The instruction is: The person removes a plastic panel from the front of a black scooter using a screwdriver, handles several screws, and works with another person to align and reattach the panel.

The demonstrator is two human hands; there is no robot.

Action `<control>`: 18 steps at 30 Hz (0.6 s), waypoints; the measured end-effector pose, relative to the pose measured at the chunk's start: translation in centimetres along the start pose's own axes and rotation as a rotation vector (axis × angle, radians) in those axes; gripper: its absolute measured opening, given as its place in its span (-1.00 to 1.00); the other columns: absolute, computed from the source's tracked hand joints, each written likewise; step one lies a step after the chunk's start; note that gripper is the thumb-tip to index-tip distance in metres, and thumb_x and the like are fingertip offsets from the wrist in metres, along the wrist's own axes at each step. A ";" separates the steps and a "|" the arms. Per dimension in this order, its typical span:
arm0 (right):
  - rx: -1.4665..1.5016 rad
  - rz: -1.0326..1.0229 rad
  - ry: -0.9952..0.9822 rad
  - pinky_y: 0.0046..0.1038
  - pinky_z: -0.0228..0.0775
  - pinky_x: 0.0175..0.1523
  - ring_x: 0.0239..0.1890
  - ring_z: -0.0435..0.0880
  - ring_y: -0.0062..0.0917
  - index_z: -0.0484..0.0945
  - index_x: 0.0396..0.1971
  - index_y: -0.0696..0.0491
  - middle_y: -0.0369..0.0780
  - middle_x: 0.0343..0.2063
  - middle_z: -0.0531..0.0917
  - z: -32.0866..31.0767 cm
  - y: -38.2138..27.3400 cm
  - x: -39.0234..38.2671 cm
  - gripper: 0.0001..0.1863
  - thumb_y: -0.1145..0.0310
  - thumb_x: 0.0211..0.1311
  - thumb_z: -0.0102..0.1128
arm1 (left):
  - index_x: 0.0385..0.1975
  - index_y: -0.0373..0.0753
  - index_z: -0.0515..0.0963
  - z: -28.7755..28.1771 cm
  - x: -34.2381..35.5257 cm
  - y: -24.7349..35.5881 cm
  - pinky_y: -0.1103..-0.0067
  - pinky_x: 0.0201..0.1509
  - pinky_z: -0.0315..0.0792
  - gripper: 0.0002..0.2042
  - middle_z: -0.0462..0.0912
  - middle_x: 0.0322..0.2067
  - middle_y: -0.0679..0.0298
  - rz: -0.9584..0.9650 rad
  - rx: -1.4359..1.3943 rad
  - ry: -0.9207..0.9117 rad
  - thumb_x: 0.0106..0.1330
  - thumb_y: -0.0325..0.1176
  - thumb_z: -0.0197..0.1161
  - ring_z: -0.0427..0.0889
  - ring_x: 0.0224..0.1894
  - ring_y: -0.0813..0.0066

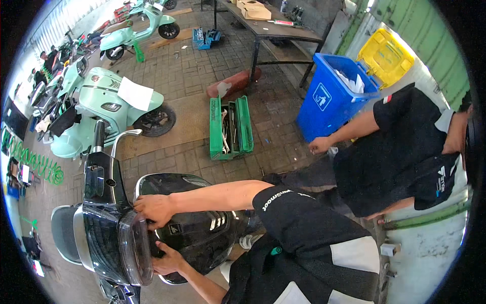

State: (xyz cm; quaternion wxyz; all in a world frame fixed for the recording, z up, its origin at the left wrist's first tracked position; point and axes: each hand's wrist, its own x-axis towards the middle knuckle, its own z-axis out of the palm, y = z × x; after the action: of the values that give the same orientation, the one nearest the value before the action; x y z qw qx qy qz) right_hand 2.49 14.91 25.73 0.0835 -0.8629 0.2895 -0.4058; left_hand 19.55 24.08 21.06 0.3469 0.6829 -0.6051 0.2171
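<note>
My right hand (154, 207) reaches across and grips the upper part of a black scooter's front headlight housing (101, 238), fingers curled at its edge. Below it, my left hand (167, 261) grips the side of the clear lens (139, 245) on the same housing, thumb raised and the other fingers partly hidden. Beside both hands is a glossy black body panel (197, 233) with a small badge and slots. A chrome lever (121, 139) and handlebar grip (98, 137) stand above the housing.
A co-worker (385, 152) in black stands close on my right. Behind are a green toolbox (230, 152), blue bin (319, 106) with yellow lid, metal table (288, 28) and red object (225, 88). Mint scooters (106, 111) and a coiled green hose (45, 164) are at left.
</note>
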 end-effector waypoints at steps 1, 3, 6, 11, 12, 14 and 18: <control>-0.007 -0.026 -0.009 -0.26 0.23 -0.13 -0.27 0.44 -0.26 0.46 -0.57 0.11 -0.12 -0.49 0.48 -0.2 0.1 0.4 -0.72 0.23 -0.28 0.17 | -0.17 -0.41 0.45 0.1 0.1 -0.2 0.26 -0.05 0.25 -0.39 0.51 -0.15 -0.01 0.002 -0.012 0.006 0.09 0.12 0.11 0.46 -0.11 0.05; 0.017 -0.060 0.008 -0.26 0.24 -0.15 -0.30 0.43 -0.24 0.45 -0.60 0.12 -0.12 -0.51 0.47 -0.4 0.0 0.7 -0.73 0.23 -0.30 0.18 | -0.18 -0.41 0.45 0.0 0.1 -0.2 0.25 -0.05 0.25 -0.40 0.51 -0.16 -0.02 -0.020 -0.010 -0.011 0.08 0.10 0.12 0.46 -0.12 0.04; 0.053 -0.074 0.052 -0.26 0.26 -0.19 -0.33 0.43 -0.23 0.44 -0.62 0.12 -0.12 -0.54 0.46 -0.6 -0.1 0.9 -0.72 0.25 -0.34 0.21 | -0.19 -0.42 0.46 0.0 0.5 0.2 0.23 -0.05 0.24 -0.43 0.52 -0.18 -0.02 -0.015 -0.013 0.010 0.06 0.07 0.14 0.46 -0.13 0.04; 0.041 -0.001 0.063 -0.25 0.27 -0.24 -0.34 0.43 -0.21 0.44 -0.62 0.12 -0.11 -0.52 0.46 -0.1 -0.3 0.7 -0.72 0.29 -0.41 0.24 | -0.23 -0.40 0.48 -0.7 0.9 0.8 0.23 -0.04 0.24 -0.46 0.54 -0.21 0.02 -0.011 -0.011 0.019 0.05 0.04 0.16 0.46 -0.14 0.05; 0.060 -0.012 0.089 -0.25 0.27 -0.23 -0.34 0.43 -0.21 0.44 -0.62 0.11 -0.11 -0.52 0.46 0.1 -0.2 0.8 -0.71 0.29 -0.41 0.24 | -0.24 -0.40 0.48 -0.6 0.8 0.7 0.24 -0.04 0.24 -0.47 0.55 -0.22 0.02 -0.012 -0.013 0.032 0.04 0.03 0.17 0.46 -0.14 0.05; 0.061 -0.019 0.109 -0.25 0.26 -0.21 -0.32 0.42 -0.23 0.45 -0.60 0.11 -0.12 -0.52 0.46 0.2 -0.1 0.6 -0.70 0.29 -0.43 0.25 | -0.26 -0.40 0.49 -0.6 0.8 1.0 0.24 -0.04 0.24 -0.47 0.55 -0.22 0.02 -0.012 -0.019 0.038 0.03 0.03 0.18 0.46 -0.14 0.05; 0.062 0.030 0.100 -0.26 0.24 -0.19 -0.31 0.42 -0.25 0.45 -0.58 0.10 -0.13 -0.51 0.47 0.5 0.0 0.4 -0.69 0.28 -0.44 0.25 | -0.30 -0.40 0.50 -1.4 0.8 1.4 0.25 -0.02 0.24 -0.49 0.56 -0.25 0.01 -0.078 -0.065 -0.054 0.02 0.02 0.19 0.48 -0.18 0.04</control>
State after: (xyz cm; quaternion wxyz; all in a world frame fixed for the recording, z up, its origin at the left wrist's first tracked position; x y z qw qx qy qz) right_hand 3.09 14.66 25.66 0.1018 -0.8340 0.2937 -0.4559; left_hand 18.49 24.55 22.86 0.3606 0.6998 -0.5940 0.1652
